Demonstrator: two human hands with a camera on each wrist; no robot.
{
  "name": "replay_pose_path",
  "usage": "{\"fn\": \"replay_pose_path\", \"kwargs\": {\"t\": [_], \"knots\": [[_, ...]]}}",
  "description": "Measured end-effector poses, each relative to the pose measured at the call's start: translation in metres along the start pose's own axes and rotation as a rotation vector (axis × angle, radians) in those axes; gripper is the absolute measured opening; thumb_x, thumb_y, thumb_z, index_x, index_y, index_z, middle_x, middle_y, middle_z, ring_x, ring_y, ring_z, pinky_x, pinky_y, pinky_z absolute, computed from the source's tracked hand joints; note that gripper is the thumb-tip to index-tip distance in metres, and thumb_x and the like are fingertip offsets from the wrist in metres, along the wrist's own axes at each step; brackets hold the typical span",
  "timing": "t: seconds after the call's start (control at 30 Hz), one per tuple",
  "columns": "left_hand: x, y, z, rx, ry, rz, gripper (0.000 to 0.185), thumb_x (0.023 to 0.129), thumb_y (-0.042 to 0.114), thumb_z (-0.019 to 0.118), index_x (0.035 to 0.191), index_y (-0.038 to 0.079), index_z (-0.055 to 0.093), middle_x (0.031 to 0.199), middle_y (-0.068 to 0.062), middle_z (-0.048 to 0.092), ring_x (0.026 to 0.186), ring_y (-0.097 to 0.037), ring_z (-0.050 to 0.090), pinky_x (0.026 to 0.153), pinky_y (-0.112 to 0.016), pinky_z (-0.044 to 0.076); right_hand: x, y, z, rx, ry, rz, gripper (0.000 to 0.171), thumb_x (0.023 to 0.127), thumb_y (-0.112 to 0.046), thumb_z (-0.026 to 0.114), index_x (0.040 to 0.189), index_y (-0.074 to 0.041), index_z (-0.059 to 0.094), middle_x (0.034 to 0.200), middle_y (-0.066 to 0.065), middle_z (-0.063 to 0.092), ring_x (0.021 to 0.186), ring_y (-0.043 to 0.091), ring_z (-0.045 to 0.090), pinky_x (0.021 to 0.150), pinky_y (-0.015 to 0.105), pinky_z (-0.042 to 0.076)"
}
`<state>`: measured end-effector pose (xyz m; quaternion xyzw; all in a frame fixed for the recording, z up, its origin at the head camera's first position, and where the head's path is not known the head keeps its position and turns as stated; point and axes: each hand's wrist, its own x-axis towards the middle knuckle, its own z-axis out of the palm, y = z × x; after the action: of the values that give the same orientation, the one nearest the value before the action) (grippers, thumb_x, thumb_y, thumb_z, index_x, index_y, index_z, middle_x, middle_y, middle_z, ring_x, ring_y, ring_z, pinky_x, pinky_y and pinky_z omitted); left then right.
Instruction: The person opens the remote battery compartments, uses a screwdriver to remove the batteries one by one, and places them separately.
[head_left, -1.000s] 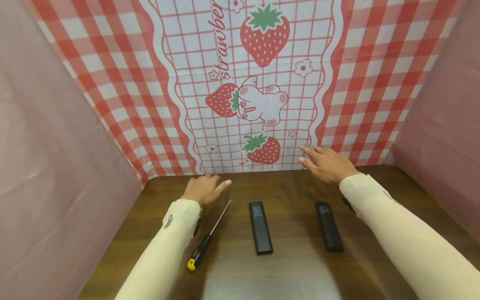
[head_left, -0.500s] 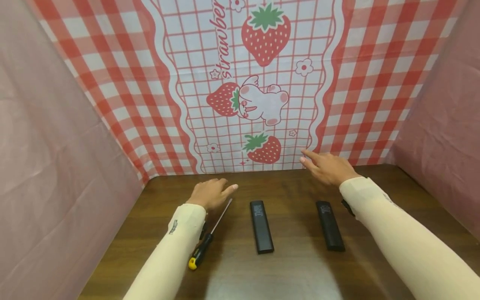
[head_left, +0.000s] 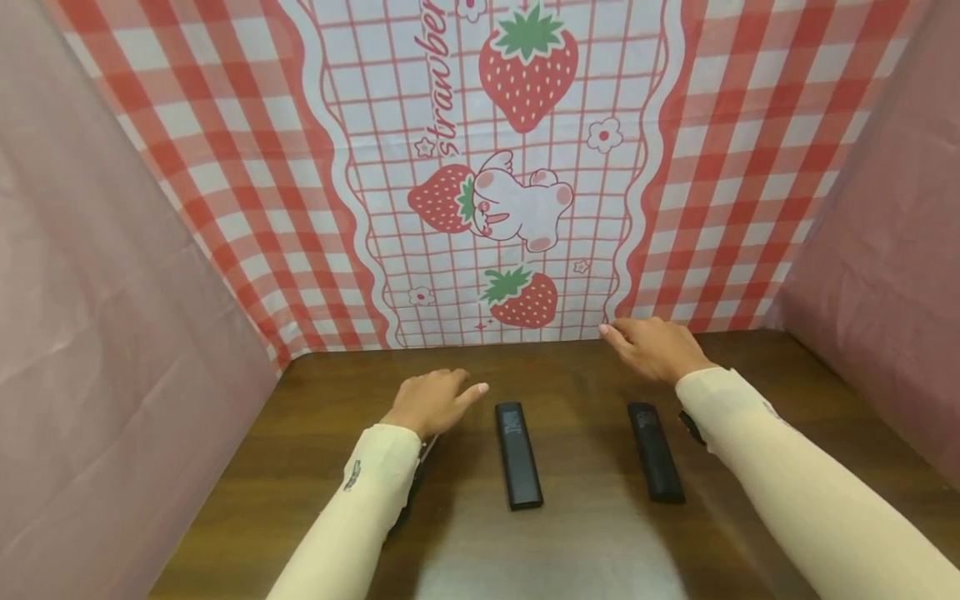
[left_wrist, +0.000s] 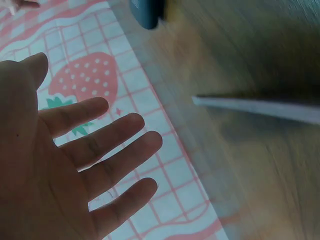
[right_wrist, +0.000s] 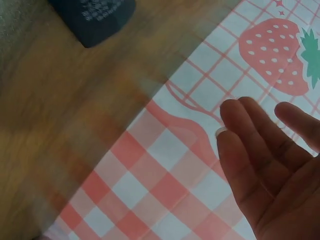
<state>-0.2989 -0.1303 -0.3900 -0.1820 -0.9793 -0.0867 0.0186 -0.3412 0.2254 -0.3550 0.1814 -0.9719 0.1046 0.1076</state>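
My left hand (head_left: 433, 402) hovers over the table's left part with nothing in its grasp. Its fingers spread apart, straight or slightly bent, in the left wrist view. Beneath that wrist lies a screwdriver (left_wrist: 250, 106) with a metal shank; the sleeve hides most of its black handle in the head view. A flat, long black case (head_left: 519, 456) with pale print lies just right of the left hand. A similar black case (head_left: 656, 452) lies farther right. Behind it, near the back cloth, my right hand (head_left: 658, 348) is raised, holding nothing, fingers loosely bent.
The brown wooden table (head_left: 585, 550) meets an upright red-and-white strawberry cloth (head_left: 360, 275) at its back edge. Plain pink cloth walls, the left wall (head_left: 112, 333) and the right wall (head_left: 877, 300), close both sides.
My left hand has moved right and nearer to me, so its arm now covers most of the screwdriver. My right hand has come slightly down toward the table. Both cases stay put.
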Motion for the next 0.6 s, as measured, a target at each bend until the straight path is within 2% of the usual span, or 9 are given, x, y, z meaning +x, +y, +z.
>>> {"fn": "replay_pose_path", "kwargs": {"t": [0.1,0.17,0.23,0.4,0.6], "knots": [[-0.001,0.004,0.002,0.001,0.004,0.014,0.066,0.103,0.062,0.034,0.139,0.012,0.059,0.134,-0.008,0.063,0.123,-0.028,0.058,0.1,-0.054,0.043,0.0,0.0,0.005,-0.008,0.028,-0.006,0.047,0.105,-0.048,0.043,0.102,-0.011,0.072,0.096,0.01,0.072,0.087,0.034,0.068,0.072,0.057,0.05],[0.001,0.008,0.004,-0.001,0.007,0.023,0.066,0.103,0.062,0.034,0.138,0.013,0.06,0.133,-0.007,0.064,0.123,-0.027,0.059,0.1,-0.056,0.041,-0.003,0.002,0.007,-0.015,0.042,0.001,0.039,0.104,-0.043,0.049,0.093,-0.013,0.071,0.088,0.006,0.07,0.08,0.03,0.067,0.068,0.056,0.049],[0.003,0.011,0.006,-0.002,0.005,0.025,0.065,0.103,0.062,0.035,0.138,0.013,0.06,0.132,-0.007,0.064,0.123,-0.027,0.058,0.1,-0.057,0.039,-0.005,0.004,0.008,-0.019,0.044,0.006,0.033,0.102,-0.039,0.053,0.093,-0.013,0.072,0.086,0.005,0.07,0.078,0.029,0.066,0.068,0.056,0.049],[0.004,0.016,0.012,-0.007,-0.009,0.031,0.062,0.103,0.06,0.038,0.137,0.014,0.061,0.131,-0.007,0.064,0.122,-0.026,0.059,0.099,-0.054,0.043,-0.007,0.006,0.011,-0.005,0.025,0.008,0.029,0.099,-0.032,0.057,0.102,-0.009,0.074,0.087,0.005,0.07,0.076,0.026,0.064,0.07,0.056,0.05],[0.0,0.021,0.013,-0.019,-0.029,0.024,0.055,0.102,0.054,0.047,0.136,0.013,0.062,0.13,-0.007,0.064,0.122,-0.026,0.059,0.097,-0.049,0.047,-0.012,0.007,0.015,0.023,0.009,0.021,0.025,0.099,-0.03,0.057,0.095,-0.011,0.072,0.074,-0.001,0.061,0.067,0.02,0.055,0.063,0.05,0.048]]}}
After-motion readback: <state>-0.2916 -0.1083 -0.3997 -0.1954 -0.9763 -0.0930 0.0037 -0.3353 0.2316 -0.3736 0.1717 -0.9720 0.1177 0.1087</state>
